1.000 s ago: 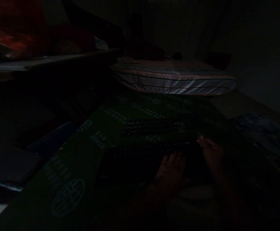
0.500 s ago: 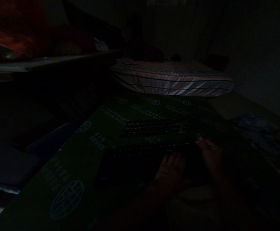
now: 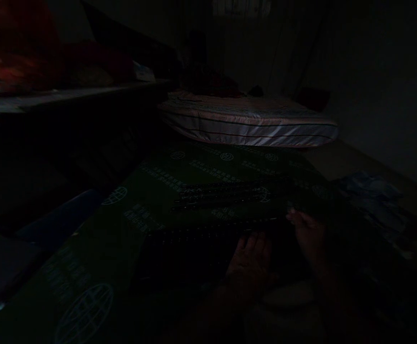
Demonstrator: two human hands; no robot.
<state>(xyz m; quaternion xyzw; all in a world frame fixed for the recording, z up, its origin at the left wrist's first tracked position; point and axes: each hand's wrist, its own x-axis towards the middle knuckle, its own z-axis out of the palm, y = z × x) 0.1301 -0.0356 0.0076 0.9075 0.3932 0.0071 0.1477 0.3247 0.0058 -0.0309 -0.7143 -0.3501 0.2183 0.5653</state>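
panel [image 3: 180, 260]: one, dark, broad, flat; lying on the board [image 3: 101, 243] in front of the person, a row of small pale marks along its far edge. kind not certain in this light.

left hand [image 3: 249, 255]: laid flat on the panel, right of its middle, fingers extended and a little apart; grasping nothing that shows.

right hand [image 3: 307, 234]: at the panel's far right corner, thumb and fingertips drawn near together. whether they grip the edge or some small piece, cannot tell; too dark.

step in hand, by judgement: steadying the panel with the left while the right works at the corner.

next move, by judgement: calls for firm, even pressure from the left palm and a fine fingertip touch from the right; the weak light could make a small part easy to miss.

strips [image 3: 223, 197]: several, thin, dark, pale-flecked; side by side on the board beyond the panel, apart from it.

containers: one orange bag [image 3: 11, 57], seemingly plastic, on the shelf [image 3: 75, 95] at left; contents not visible. packet [image 3: 144, 71], pale, same shelf, farther along; whether it holds anything, cannot tell.

surroundings: bed [image 3: 251, 126], striped, past the board's far end; cloth [image 3: 371, 188], crumpled, at right.
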